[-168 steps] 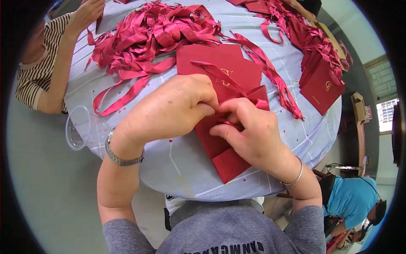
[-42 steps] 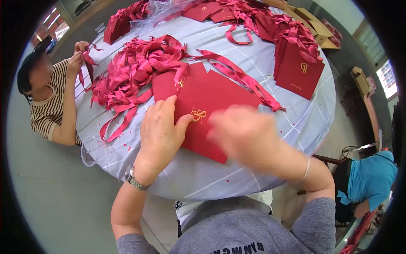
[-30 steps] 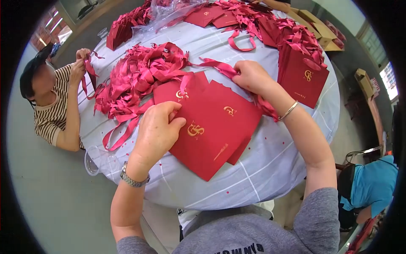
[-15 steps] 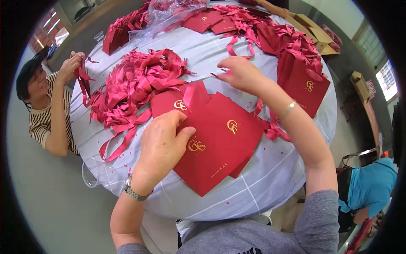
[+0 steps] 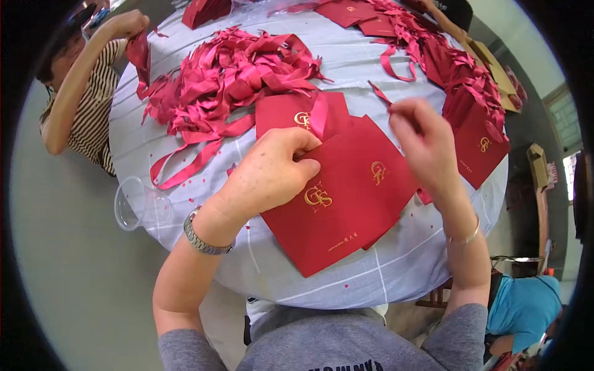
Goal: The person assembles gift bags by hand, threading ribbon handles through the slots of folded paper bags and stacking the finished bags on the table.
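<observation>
Flat red paper gift bags [image 5: 346, 213] with gold emblems lie fanned on the table before me. My left hand [image 5: 272, 164] is closed at the top edge of the front bag, thumb and bent fingers pinching it. A pink ribbon [image 5: 318, 116] stands up just beyond those fingers. Raised over the right side of the bags, my right hand [image 5: 427, 139] is slightly blurred, and a dark-tipped ribbon end [image 5: 380, 93] pokes out from its pinched fingers. Behind the bags sits a big heap of pink-red ribbons [image 5: 235, 80].
A white cloth [image 5: 365, 281] covers the round table. Clear plastic cups [image 5: 133, 204] stand at its left edge. More red bags with ribbons [image 5: 476, 117] line the right side. A co-worker in stripes [image 5: 90, 86] holds ribbons at the left; another person in blue [image 5: 523, 309] is at the right.
My left hand has closed its fingers on the bag's top edge. My right hand has shifted right, still with a ribbon end. The whole view has tilted, and the co-worker's hand has risen.
</observation>
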`<state>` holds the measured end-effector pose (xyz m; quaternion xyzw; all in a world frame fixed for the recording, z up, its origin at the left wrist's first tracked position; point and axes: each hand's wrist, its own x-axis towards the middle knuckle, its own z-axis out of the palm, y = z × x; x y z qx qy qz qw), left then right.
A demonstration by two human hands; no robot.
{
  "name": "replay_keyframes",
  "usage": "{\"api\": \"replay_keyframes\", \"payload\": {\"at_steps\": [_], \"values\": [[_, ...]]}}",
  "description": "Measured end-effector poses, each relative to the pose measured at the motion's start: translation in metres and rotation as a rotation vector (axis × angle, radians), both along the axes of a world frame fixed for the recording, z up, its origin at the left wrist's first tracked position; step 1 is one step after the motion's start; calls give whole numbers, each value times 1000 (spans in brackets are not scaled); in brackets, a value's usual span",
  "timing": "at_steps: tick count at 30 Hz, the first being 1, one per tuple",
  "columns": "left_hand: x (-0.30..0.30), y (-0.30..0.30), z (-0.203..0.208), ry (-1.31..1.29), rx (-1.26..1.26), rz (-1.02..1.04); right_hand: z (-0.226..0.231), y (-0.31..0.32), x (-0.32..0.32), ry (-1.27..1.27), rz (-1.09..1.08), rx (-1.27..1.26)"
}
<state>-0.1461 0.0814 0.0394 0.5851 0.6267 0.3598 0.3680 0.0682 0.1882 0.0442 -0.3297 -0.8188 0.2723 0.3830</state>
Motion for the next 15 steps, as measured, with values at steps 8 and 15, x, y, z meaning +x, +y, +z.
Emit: {"api": "replay_keyframes", "payload": {"at_steps": [8, 15], "values": [[-2, -1, -19, -159, -3, -26, -16, -63, -15, -153, 151, 167], [-6, -3, -19, -326, -193, -79, -25, -56, -22, -164, 193, 224]]}}
